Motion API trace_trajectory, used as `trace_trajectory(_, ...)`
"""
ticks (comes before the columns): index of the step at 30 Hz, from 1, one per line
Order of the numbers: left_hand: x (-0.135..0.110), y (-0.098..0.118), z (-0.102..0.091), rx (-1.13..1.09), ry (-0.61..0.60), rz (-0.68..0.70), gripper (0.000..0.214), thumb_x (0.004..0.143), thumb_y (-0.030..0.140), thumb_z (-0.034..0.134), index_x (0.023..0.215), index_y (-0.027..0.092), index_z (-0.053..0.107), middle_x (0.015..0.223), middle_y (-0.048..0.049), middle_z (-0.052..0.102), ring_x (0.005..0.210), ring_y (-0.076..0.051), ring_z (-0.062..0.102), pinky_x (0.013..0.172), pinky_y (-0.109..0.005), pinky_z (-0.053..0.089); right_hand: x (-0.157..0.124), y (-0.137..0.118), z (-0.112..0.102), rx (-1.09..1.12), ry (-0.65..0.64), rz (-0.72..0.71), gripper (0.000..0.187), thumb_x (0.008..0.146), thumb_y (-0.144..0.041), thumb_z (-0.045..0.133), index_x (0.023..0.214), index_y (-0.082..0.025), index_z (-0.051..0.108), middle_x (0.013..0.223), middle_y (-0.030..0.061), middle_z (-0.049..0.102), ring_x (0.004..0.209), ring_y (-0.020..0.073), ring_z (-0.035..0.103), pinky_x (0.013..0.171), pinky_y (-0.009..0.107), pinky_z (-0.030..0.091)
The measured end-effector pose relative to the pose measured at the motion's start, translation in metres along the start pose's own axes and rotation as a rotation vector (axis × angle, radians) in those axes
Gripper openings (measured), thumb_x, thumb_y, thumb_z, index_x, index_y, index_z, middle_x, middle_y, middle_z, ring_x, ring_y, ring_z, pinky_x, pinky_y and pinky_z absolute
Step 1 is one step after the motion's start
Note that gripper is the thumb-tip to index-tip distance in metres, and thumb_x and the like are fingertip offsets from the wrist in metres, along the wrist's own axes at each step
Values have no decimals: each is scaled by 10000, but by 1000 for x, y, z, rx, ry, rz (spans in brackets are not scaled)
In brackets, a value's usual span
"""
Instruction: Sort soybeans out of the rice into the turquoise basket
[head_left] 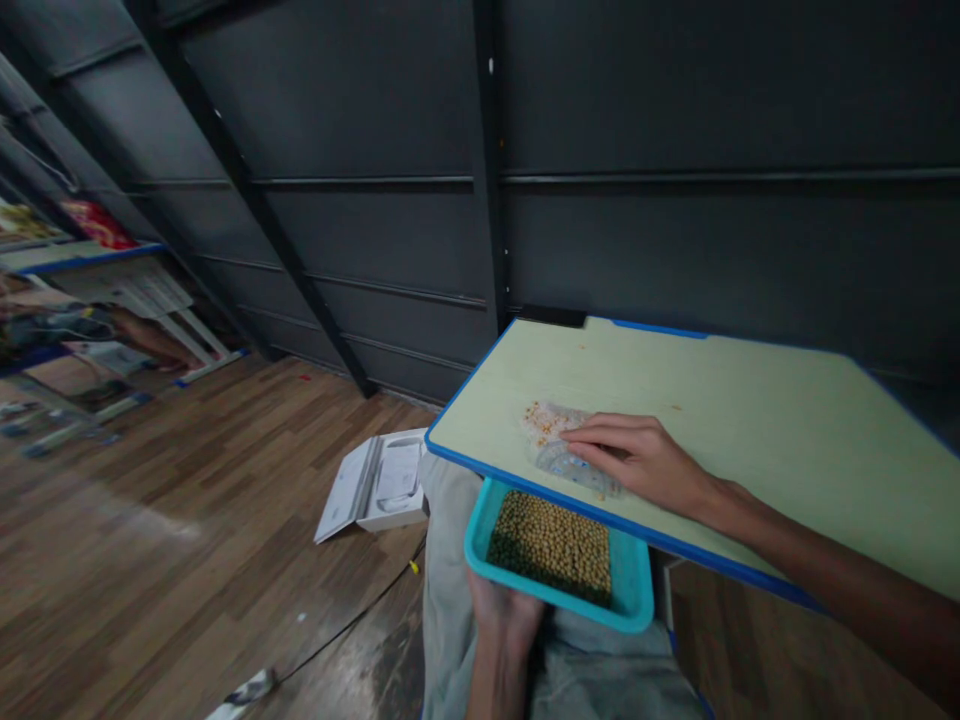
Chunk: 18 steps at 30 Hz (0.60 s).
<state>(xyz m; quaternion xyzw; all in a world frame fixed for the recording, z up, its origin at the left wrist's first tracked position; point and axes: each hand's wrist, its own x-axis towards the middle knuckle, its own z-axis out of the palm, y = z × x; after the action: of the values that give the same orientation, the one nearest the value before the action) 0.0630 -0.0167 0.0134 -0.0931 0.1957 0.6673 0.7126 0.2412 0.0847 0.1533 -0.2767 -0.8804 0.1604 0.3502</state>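
Note:
My left hand (pixel 504 606) is under a teal plastic tray (pixel 637 600), holding it from below just beneath the table's front edge. Many round, yellowish beans (pixel 555 540) fill the tray's middle, some in shadow on the left. My right hand (pixel 637 455) rests low over the tabletop, its fingers brought together at a clear plastic container or bag (pixel 559 462). Small orange-brown bits (pixel 541 418) lie in or on that plastic, close to my fingertips. What is pinched between the fingers, if anything, is too small to tell.
The pale green table (pixel 750 430) has a blue edge, with a few stray bits on top. An opened white box (pixel 394 480) sits on the wooden floor to the left, near a black cable (pixel 352 622). At far left, a person's leg (pixel 150 335) shows beneath another table (pixel 82 255).

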Motion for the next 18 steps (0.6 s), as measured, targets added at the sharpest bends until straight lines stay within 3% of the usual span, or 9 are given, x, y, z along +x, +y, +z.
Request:
trace_trajectory(4, -1, 1, 3, 0, -17, 0, 299, 894, 279, 525, 1060, 191, 758, 1102, -113, 754, 1183, -310, 615, 1067, -499, 437, -2, 0, 5, -7, -6, -23, 219, 961, -250, 596, 1138, -235, 725, 1044, 38, 767, 932, 178, 707, 838, 359, 569)
trace_trajectory(10, 4, 1, -10, -39, 68, 52, 291, 902, 245, 514, 1056, 210, 759, 1050, -98, 768, 1135, -290, 648, 1050, -499, 448, -2, -9, 6, -26, 1, -68, 219, 971, -240, 576, 1124, -239, 732, 1029, 36, 772, 930, 180, 714, 841, 364, 573)
trace_trajectory(18, 7, 3, -17, -35, 84, 69, 288, 908, 251, 516, 1033, 173, 764, 1021, -123, 771, 1094, -292, 671, 1029, -497, 466, -1, -12, 3, -29, 30, -61, 219, 967, -242, 580, 1126, -246, 731, 1026, 31, 773, 929, 179, 711, 848, 367, 567)
